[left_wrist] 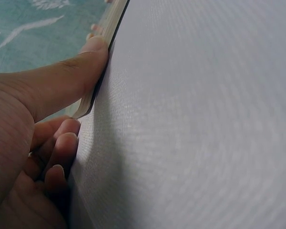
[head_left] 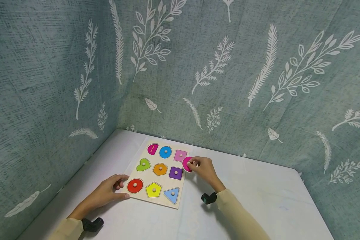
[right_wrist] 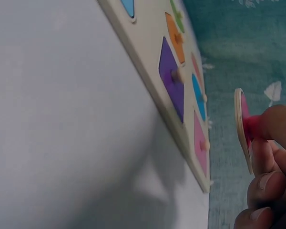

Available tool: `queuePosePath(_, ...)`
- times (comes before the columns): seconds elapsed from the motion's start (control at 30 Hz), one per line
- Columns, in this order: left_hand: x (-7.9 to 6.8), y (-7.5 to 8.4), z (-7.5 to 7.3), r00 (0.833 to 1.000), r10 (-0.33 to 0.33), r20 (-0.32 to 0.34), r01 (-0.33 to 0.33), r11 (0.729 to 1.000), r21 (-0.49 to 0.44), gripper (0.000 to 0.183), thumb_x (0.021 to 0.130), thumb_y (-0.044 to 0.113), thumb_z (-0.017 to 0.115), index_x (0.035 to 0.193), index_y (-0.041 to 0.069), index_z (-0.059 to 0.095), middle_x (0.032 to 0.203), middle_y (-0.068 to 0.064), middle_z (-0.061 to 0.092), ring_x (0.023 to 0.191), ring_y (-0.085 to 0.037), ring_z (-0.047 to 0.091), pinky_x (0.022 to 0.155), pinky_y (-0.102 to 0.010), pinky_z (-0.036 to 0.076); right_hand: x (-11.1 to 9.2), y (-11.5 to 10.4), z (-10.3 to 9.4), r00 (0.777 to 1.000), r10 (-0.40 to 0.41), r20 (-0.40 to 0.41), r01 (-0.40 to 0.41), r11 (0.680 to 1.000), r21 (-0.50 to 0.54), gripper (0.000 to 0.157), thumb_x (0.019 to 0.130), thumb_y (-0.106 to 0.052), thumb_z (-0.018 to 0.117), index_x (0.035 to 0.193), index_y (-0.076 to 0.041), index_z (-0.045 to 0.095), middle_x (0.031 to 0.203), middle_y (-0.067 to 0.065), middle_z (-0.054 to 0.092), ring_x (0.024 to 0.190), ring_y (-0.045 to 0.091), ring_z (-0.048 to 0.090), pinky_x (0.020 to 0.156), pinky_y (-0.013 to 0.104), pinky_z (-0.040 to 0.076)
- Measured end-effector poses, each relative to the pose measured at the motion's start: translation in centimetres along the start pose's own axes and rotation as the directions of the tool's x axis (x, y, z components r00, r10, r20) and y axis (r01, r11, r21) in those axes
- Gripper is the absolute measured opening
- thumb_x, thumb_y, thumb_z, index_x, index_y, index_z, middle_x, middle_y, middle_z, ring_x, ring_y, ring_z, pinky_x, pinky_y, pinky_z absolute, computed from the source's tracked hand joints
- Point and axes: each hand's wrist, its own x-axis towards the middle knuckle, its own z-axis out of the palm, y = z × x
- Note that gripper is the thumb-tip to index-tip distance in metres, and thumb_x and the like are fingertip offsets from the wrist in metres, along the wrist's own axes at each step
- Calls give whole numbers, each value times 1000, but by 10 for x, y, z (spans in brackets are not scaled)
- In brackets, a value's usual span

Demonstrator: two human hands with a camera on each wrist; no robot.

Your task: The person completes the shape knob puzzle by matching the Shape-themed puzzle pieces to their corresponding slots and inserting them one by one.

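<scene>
A wooden peg-puzzle board lies on the white-covered table, bearing colourful knobbed shapes. My left hand holds its near left corner, thumb along the near edge and fingers at the left edge; the left wrist view shows the thumb against the board's side. Above the board's right edge, my right hand pinches a round-edged magenta puzzle piece by its knob. In the right wrist view this piece is tilted and apart from the board. A magenta half-round spot with small lettering and no knob shows at the far left.
Seated on the board are a red circle, a yellow pentagon, a purple square and several other shapes. Leaf-patterned green cloth rises behind and to the left of the table. Each wrist wears a black camera.
</scene>
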Motion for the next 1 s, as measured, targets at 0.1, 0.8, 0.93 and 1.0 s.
queuePosePath(0.1, 0, 1, 0, 1000, -2, -5, 2, 1000, -4, 77, 69, 21, 97, 132, -3, 60, 92, -3, 51, 89, -20, 49, 74, -25, 46, 7, -4, 6, 1000, -31, 0, 31, 1000, -3, 9, 90, -17, 80, 85, -12, 75, 63, -10, 57, 66, 8, 53, 60, 25, 43)
queuePosePath(0.8, -2, 2, -4, 1000, -17, 14, 18, 999, -49, 79, 69, 23, 97, 135, -2, 61, 93, -3, 51, 90, -21, 50, 75, -25, 47, 47, -36, 42, 998, 13, 63, -17, 998, 61, 13, 94, -23, 78, 93, -10, 76, 69, -4, 58, 65, 12, 52, 59, 23, 44)
queuePosePath(0.93, -2, -1, -4, 1000, -18, 24, 19, 998, -58, 80, 69, 25, 97, 136, -1, 61, 94, -4, 51, 91, -21, 50, 76, -25, 47, 55, -42, 50, 997, 15, 82, -21, 997, 68, 13, 95, -24, 76, 93, -11, 76, 68, -5, 59, 63, 11, 51, 59, 23, 44)
queuePosePath(1.0, -2, -1, -4, 999, -22, 26, 23, 998, -56, 81, 69, 25, 97, 136, -1, 61, 94, -4, 51, 91, -21, 49, 75, -25, 46, 59, -44, 53, 996, 18, 83, -24, 997, 72, 14, 95, -24, 76, 93, -11, 76, 69, -4, 60, 63, 11, 51, 58, 23, 43)
